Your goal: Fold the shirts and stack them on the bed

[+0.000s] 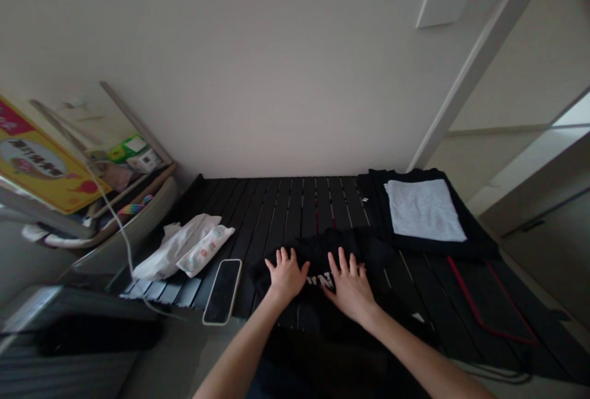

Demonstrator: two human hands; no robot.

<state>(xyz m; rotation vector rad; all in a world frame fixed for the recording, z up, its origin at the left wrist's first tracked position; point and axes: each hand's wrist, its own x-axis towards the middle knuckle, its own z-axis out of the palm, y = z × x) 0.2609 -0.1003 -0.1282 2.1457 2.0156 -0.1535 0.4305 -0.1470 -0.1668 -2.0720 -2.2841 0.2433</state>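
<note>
A black garment with white lettering lies spread on the dark slatted table, its near part hanging toward me. My left hand rests flat on its left side, fingers spread. On the right of the lettering, my right hand also lies flat with fingers apart, covering part of the print. Neither hand grips the cloth. To the left of my left hand lies a phone with a dark screen and pale case, near the table's front edge.
Folded black cloth with a folded light grey cloth on top lies at the right. White cloth and a patterned white packet lie at the left. A white cable hangs beside a cluttered cart. A wall stands behind.
</note>
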